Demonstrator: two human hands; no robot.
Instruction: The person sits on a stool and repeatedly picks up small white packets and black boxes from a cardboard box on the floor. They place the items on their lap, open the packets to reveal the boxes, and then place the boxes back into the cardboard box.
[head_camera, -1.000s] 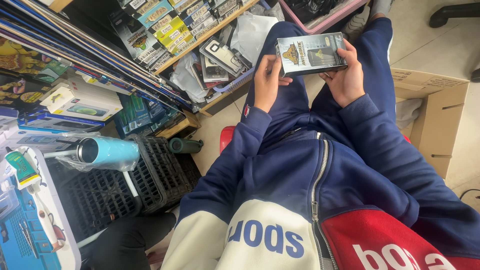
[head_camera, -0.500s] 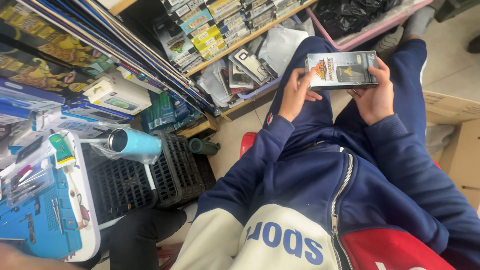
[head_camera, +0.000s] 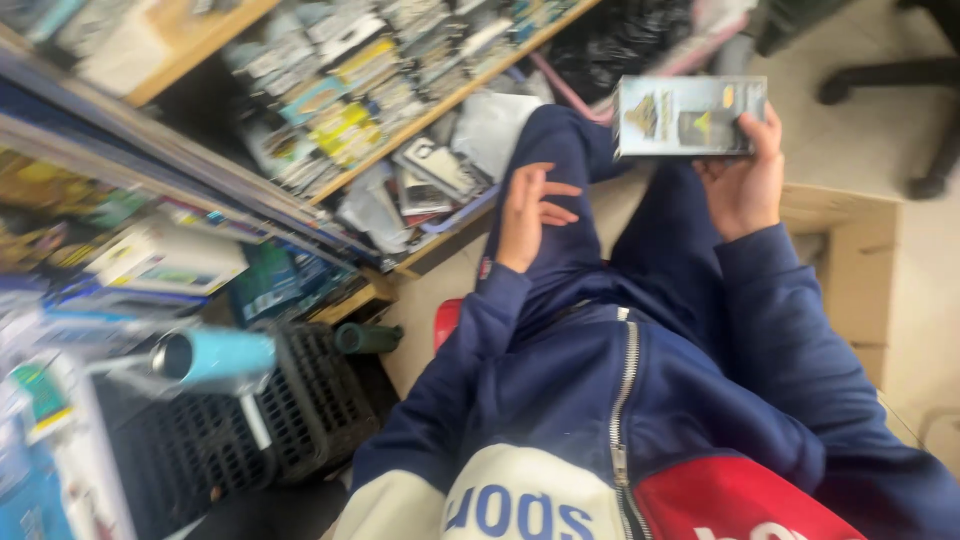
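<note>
My right hand (head_camera: 748, 176) grips a small flat printed box (head_camera: 688, 117), dark and silver, by its right end and holds it up over my knees. My left hand (head_camera: 532, 213) is off the box, fingers spread and empty, hovering above my left thigh just left of the box. Both arms wear dark blue sleeves. I sit with legs stretched out in blue trousers.
Wooden shelves (head_camera: 440, 104) packed with small packaged goods run along the upper left. A black plastic crate (head_camera: 300, 410) and a light blue cylinder (head_camera: 215, 357) stand at lower left. An open cardboard box (head_camera: 850, 260) sits on the floor at right, with a chair base (head_camera: 900, 90) behind it.
My left hand has let go of the box and drawn back to the left; only the right hand holds it now. The view has shifted and blurred.
</note>
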